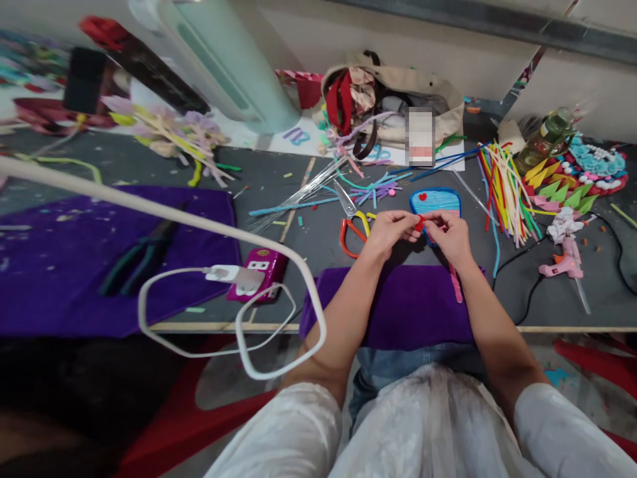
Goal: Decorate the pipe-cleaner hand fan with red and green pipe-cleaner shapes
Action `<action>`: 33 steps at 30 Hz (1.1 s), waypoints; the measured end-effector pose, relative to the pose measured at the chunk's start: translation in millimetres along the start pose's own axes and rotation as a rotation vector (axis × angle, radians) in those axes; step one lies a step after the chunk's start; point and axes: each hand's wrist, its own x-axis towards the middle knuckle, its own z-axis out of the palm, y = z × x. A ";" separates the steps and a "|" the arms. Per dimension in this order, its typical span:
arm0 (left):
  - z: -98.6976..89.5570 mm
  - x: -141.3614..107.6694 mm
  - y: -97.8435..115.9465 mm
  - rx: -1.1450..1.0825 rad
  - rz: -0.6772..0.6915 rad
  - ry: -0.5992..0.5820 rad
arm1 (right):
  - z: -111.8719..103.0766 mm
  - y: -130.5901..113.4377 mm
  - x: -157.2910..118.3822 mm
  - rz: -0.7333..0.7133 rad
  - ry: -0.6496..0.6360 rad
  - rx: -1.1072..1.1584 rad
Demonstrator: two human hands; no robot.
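My left hand (395,232) and my right hand (449,237) meet over the table, fingertips pinched together on a small red piece (421,224). Its exact kind is too small to make out. Just beyond them lies a flat blue shape (440,199), seemingly made of pipe cleaners, with a darker blue rim and a small red heart (423,196) on it. Part of this shape is hidden by my hands. A pink strip (456,284) comes out below my right hand onto a folded purple cloth (418,309). Orange-and-yellow-handled scissors (351,229) lie open beside my left hand.
To the right are a bundle of coloured pipe cleaners (507,192), a pink glue gun (565,264) with a black cord, and a glass bottle (545,143). Left are a purple power strip (256,275), a looping white cable (318,312) and pliers (144,255). A cloth bag (450,99) stands behind.
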 end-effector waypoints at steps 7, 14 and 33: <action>2.3 -1.8 -0.9 0.036 0.061 0.028 | 0.5 2.5 0.2 0.029 -0.005 0.063; 0.1 0.8 -3.6 0.006 0.055 -0.010 | 0.9 -0.5 -0.5 0.027 -0.028 0.093; -15.3 9.4 8.6 -0.423 0.206 0.356 | -11.2 -14.5 -15.6 -0.535 0.448 -0.383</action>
